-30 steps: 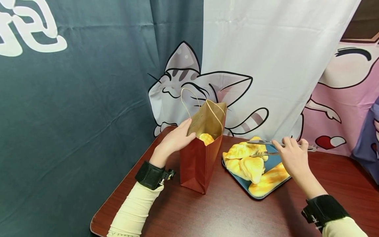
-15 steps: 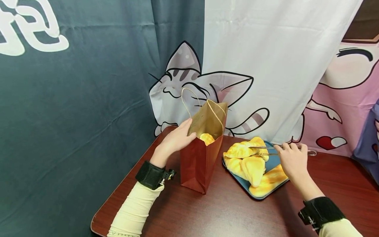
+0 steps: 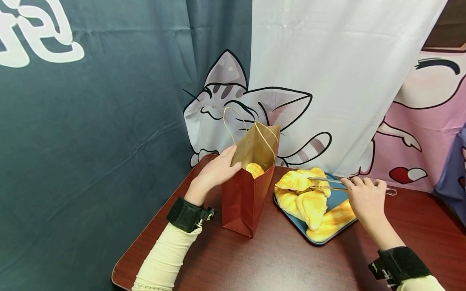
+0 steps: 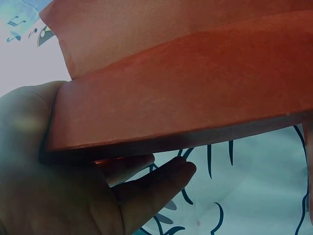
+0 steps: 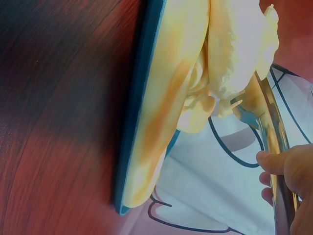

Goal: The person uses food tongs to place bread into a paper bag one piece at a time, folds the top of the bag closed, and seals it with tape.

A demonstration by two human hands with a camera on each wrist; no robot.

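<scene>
Tongs (image 5: 275,115) narrowed a touch since a second ago | your left hand (image 3: 218,166) holds the red bag (image 3: 238,206), right hand (image 3: 365,198) grips the tongs | long loaf (image 3: 333,220) near on tray (image 3: 338,199); top bread (image 3: 294,180) farther, at the tongs | deeper bite's probably safer, imo

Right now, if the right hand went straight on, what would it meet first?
Tongs in the right hand would likely meet the bread pile on the tray; which piece first is hard to judge.
</scene>
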